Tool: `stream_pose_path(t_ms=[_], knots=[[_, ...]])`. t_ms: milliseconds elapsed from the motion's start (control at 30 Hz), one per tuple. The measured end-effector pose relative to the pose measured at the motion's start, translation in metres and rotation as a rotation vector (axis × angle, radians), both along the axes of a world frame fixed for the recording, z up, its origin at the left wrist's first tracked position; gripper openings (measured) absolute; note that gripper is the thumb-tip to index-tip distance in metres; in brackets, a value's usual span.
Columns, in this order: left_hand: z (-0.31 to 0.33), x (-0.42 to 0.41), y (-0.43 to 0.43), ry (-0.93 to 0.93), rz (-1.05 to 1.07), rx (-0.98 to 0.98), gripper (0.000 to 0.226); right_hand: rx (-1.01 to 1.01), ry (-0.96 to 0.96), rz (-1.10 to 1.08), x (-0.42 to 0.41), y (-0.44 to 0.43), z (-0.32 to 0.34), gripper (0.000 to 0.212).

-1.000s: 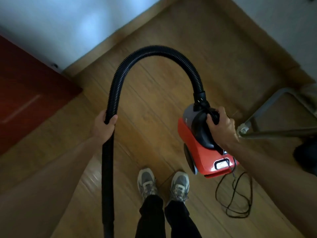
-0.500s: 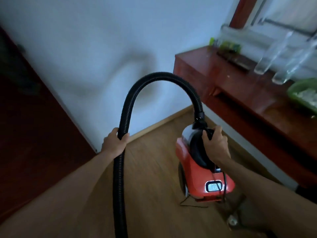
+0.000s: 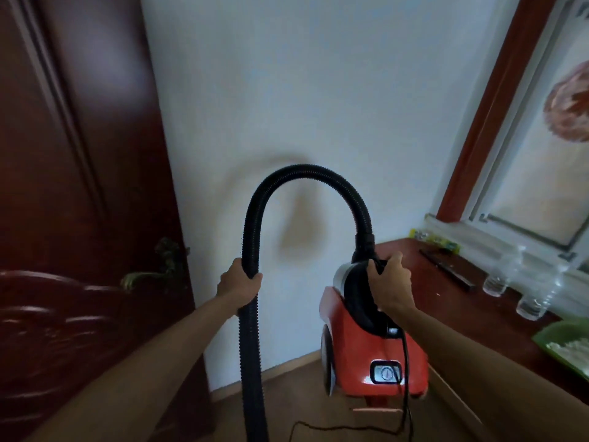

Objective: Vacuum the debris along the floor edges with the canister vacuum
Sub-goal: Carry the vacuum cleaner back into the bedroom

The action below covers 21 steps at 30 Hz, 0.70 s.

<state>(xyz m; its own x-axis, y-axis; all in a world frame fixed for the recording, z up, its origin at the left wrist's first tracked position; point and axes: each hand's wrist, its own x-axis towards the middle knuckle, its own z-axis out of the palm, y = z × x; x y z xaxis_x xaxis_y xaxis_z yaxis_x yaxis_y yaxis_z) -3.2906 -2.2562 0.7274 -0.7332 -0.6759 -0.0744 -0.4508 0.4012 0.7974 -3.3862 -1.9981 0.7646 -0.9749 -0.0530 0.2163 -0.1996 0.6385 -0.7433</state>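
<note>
The red canister vacuum (image 3: 379, 352) hangs in the air in front of me, lifted off the wooden floor (image 3: 296, 406). My right hand (image 3: 390, 283) grips its black top handle. A black ribbed hose (image 3: 302, 173) arches up from the canister and drops down on the left, running out of the frame's bottom edge. My left hand (image 3: 239, 282) is closed around the hose's descending part. The nozzle end is out of view. A black power cord (image 3: 405, 387) dangles from the canister to the floor. No debris is discernible.
A white wall (image 3: 302, 90) with a wooden baseboard (image 3: 280, 371) stands straight ahead. A dark red door (image 3: 73, 186) with a handle fills the left. On the right a dark red table (image 3: 459, 301) holds clear glasses (image 3: 497, 279) and a green basin (image 3: 570, 342).
The view has swung up from the floor and my feet to the wall and door. Both hands kept their grips, and the canister now hangs higher, level with the table top.
</note>
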Motion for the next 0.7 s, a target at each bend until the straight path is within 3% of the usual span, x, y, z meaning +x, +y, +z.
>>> stream_pose_path(t_ms=[433,700], knots=[[0.091,0.109,0.036,0.125,0.433,-0.071,0.051,-0.057,0.028,0.538,0.022,-0.025,0.061,0.023],[0.112,0.257,0.070,0.073,0.741,-0.152,0.045,-0.039,0.025,0.808,0.108,-0.049,0.078,0.025]])
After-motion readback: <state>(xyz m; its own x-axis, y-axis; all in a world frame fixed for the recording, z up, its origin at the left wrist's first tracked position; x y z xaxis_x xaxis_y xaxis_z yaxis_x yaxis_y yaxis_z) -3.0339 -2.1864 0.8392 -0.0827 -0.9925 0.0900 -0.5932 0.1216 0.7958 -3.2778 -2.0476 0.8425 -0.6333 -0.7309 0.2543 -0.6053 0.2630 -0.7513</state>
